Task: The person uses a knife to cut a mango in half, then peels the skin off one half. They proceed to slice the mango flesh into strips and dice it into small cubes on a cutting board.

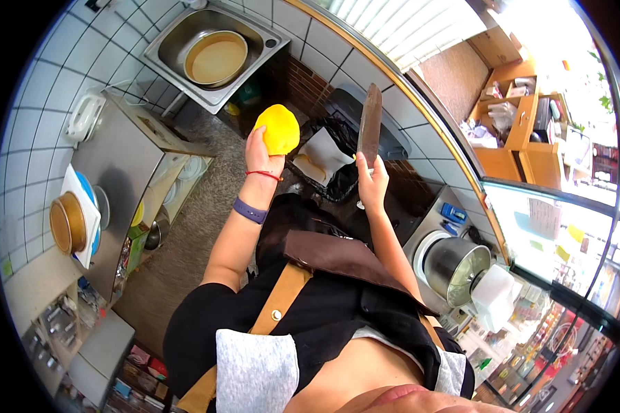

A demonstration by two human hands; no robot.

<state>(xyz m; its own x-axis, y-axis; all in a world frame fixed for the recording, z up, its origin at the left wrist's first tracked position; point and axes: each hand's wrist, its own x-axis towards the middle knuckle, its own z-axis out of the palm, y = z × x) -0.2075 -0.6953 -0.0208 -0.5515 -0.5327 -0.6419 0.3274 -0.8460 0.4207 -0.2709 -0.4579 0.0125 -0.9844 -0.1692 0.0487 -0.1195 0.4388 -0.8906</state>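
My left hand [263, 157] holds up a rounded, bright yellow thing [278, 130], which looks like a peeled fruit, its thumb against the near side. In my right hand [373, 183] is a broad-bladed knife [370, 124] with a dull, dark grey blade pointing away from me; the fingers hide its handle. The two hands are apart, and the knife does not touch the yellow thing. Between and below them stands a bin lined with a black bag [343, 188], with white paper or card [328, 152] in it.
A steel sink [168, 46] holding a round pan [216, 58] is at the upper left. On the left, a steel-topped cabinet [119, 155] carries stacked round pans [68, 223]. A mixer bowl [452, 266] stands on the right counter, near a tiled wall and window.
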